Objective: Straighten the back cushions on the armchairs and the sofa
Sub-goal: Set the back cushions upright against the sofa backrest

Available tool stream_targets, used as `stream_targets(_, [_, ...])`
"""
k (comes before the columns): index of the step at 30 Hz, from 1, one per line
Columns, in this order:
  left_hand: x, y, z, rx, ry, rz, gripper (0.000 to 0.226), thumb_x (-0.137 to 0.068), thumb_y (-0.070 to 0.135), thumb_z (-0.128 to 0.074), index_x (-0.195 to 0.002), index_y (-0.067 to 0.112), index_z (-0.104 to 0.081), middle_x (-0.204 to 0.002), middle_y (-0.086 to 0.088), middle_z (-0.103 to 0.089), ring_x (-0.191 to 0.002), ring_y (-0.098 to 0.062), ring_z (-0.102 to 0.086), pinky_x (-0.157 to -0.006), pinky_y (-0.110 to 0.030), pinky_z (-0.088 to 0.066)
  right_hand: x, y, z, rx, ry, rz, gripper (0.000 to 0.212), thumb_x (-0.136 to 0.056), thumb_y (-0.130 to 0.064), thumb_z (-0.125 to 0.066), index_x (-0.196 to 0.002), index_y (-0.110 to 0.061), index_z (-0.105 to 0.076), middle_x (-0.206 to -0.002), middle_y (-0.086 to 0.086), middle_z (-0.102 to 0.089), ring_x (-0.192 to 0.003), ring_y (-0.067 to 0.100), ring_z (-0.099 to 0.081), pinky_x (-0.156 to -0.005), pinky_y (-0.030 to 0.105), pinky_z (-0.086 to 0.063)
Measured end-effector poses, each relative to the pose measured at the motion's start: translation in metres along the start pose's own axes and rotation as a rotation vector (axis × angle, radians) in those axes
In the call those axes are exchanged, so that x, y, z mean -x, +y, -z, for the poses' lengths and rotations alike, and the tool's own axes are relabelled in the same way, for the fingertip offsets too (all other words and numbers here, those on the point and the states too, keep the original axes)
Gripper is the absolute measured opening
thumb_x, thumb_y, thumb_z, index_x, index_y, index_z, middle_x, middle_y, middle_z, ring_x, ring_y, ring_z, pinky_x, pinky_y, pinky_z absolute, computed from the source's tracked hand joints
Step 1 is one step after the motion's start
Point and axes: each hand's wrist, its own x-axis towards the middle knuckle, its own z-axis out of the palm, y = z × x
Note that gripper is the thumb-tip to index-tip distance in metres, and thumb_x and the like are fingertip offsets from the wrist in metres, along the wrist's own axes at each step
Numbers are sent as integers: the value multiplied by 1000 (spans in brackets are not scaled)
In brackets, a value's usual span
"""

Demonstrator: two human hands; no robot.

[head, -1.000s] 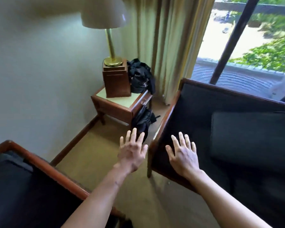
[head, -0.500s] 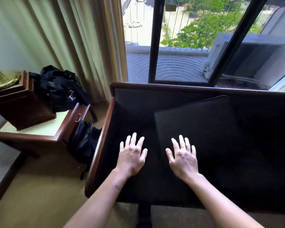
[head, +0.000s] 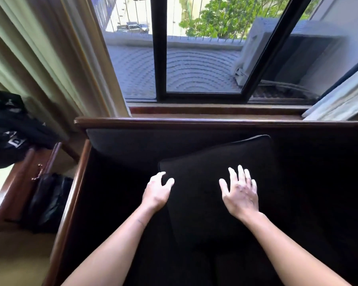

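A black back cushion [head: 211, 172] leans tilted against the dark backrest of a wood-framed seat [head: 79, 174] below the window, its top right corner higher than its left. My left hand [head: 156, 193] straddles the cushion's left edge near the upper corner, thumb on the front and fingers curled behind it. Over the right half of the cushion's face my right hand [head: 241, 194] lies flat with fingers spread, holding nothing. Whether its palm touches the fabric I cannot tell.
The seat's wooden top rail [head: 194, 121] runs just under the window sill. A side table [head: 19, 182] with a black bag [head: 6, 129] on top stands to the left, another black bag [head: 48, 199] hanging beside it. Curtains [head: 50, 58] hang at the left.
The view has swung from the side table and lamp to face the seat and moved closer. Both hands have reached the cushion, and the left hand has curled around its left edge.
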Motion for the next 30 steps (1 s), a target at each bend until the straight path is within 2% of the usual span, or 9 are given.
stream_targets(3, [-39,12,-23,132,6,131,64,-103,46,-61,-158,17,-47,-162,-11,-48,-148,-29,-46,-119,-39,-36,-54,30,1,6,26,-34,70,-104,-51,-38,-162,-14,-23,-172,17,-9,-159,32,-6,-126,52,-13])
stream_targets(7, [-91,13,-50,305,149,320,79,-97,57,-65,-157,12,-43,-157,-16,-51,-144,-35,-50,-120,-44,-39,-118,67,-4,-65,107,-137,84,-102,-49,-47,-163,-8,-6,-170,22,12,-158,38,4,-125,57,-8])
stream_targets(9, [-115,7,-63,349,192,379,88,-95,61,-67,-160,9,-38,-159,-18,-50,-145,-38,-49,-121,-45,-38,-144,83,-10,-70,130,-183,90,-101,-51,-47,-162,-5,-1,-169,23,15,-158,39,7,-125,60,-5])
stream_targets(12, [-142,0,-79,449,226,460,101,-92,65,-69,-165,10,-26,-162,-18,-47,-149,-38,-45,-124,-45,-35,-172,104,-19,-130,185,-285,96,-99,-56,-49,-161,-1,0,-170,25,4,-158,40,0,-123,63,-7])
stream_targets(14, [-154,-7,-85,519,267,500,104,-90,66,-70,-165,8,-27,-162,-17,-48,-149,-37,-46,-124,-43,-35,-182,113,-26,-168,227,-317,100,-97,-61,-51,-161,-1,-3,-168,25,-10,-155,41,-13,-122,63,-14])
stream_targets(17, [-164,-15,-94,635,325,536,109,-89,66,-73,-166,7,-24,-164,-15,-46,-150,-35,-44,-124,-43,-34,-192,123,-32,-238,306,-361,107,-90,-72,-52,-159,-1,-11,-157,27,-32,-141,44,-34,-115,59,-25])
stream_targets(20, [-161,-15,-99,636,372,548,107,-92,64,-70,-168,10,-18,-167,-17,-39,-153,-37,-38,-124,-43,-30,-191,122,-35,-310,353,-406,105,-86,-78,-48,-154,-2,-23,-148,27,-43,-134,45,-42,-111,58,-28])
stream_targets(27, [-108,-6,-75,730,517,597,110,-87,80,-62,-170,23,-16,-173,-13,-30,-158,-38,-30,-126,-53,-25,-143,93,-15,-396,404,-357,106,-83,-81,-47,-151,-3,-25,-143,25,-43,-132,42,-40,-113,58,-25])
stream_targets(30, [-75,-4,-49,744,591,556,100,-88,73,-67,-165,23,-29,-165,-13,-42,-151,-37,-41,-121,-49,-33,-113,73,2,-479,414,-355,109,-83,-85,-42,-151,-1,-24,-145,24,-42,-133,44,-39,-113,60,-25])
